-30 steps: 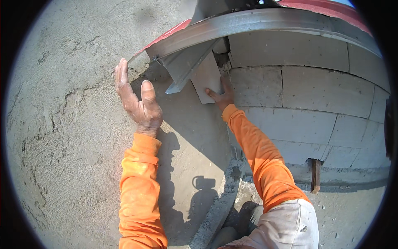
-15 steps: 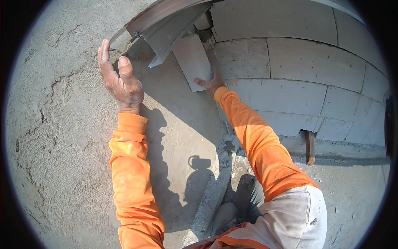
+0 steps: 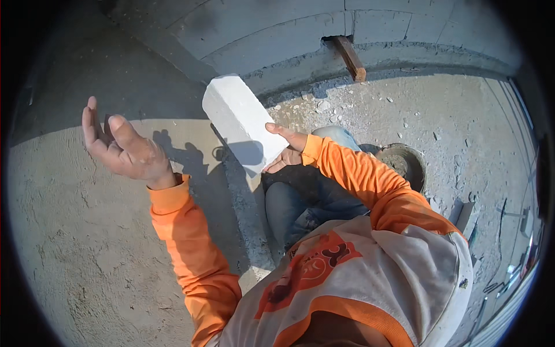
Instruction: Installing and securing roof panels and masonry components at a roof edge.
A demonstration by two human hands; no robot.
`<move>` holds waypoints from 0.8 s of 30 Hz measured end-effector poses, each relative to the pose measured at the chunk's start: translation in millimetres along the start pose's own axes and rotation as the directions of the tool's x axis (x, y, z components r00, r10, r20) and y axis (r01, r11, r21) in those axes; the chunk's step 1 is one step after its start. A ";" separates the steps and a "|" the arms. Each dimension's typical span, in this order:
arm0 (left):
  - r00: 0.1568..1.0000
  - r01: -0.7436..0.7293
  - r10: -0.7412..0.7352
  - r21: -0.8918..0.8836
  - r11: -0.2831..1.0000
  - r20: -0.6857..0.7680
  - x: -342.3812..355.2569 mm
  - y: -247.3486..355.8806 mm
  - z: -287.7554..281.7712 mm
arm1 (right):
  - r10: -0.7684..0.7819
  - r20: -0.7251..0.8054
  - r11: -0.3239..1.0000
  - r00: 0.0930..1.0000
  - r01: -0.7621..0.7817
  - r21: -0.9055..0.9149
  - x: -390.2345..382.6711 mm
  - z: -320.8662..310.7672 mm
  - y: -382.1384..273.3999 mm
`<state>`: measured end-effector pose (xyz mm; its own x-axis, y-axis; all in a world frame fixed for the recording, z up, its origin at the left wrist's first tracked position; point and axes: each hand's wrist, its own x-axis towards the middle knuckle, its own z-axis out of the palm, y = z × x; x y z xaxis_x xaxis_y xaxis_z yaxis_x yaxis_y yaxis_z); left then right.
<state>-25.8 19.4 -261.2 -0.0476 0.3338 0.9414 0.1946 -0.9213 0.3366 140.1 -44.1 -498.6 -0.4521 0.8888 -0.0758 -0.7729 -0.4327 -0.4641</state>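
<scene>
From my remote seat, the largest thing on my feed is the rough plastered surface (image 3: 87,231) spreading over the left side, with the pale block wall (image 3: 381,26) curving across the top. Below it I have the wearer's light grey shirt (image 3: 428,254), orange at the neckline; its chest carries a red print (image 3: 312,269) with some lettering, the only writing I can pick out.

The orange left sleeve (image 3: 188,237) rises from the lower edge, leaning a little left, while the orange right sleeve (image 3: 358,176) slants up and left across the blue-grey trousers (image 3: 286,211).

I find the white block (image 3: 243,118) in front of the bent knees, its length slanting from upper left down to the right hand (image 3: 288,147). That hand is clamped on the near end, thumb over the upper face and fingers around the lower edge; I see no label on the faces shown.

I read the left hand (image 3: 127,147) as empty, raised over at the left and well apart from the block, its thumb and loosely curled fingers spread.

A round bucket (image 3: 415,168) with grey stuff inside sits beyond the right forearm, and a short wooden piece (image 3: 348,58) juts from a gap low in the wall.
</scene>
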 end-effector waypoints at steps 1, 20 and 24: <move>0.942 -0.180 0.148 0.083 0.980 0.300 -36.2 -7.9 4.7 | -0.012 -0.144 0.939 0.990 -0.038 -0.342 -18.4 -0.3 -7.9; -0.283 0.508 0.084 0.075 0.858 0.956 -263.2 19.6 11.0 | -0.998 0.063 -0.070 0.030 -0.346 -0.936 -254.3 54.7 52.0; -0.182 0.232 0.019 0.024 0.972 0.983 -253.1 7.1 3.4 | -0.917 0.086 0.126 -0.389 -0.488 -0.863 -350.6 50.2 92.7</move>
<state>-9.1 -71.0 -497.2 0.9755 0.1174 -0.1858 0.2018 -0.8134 0.5455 204.7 -403.4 -470.8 0.8465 0.0382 0.5310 0.5077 -0.3580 -0.7836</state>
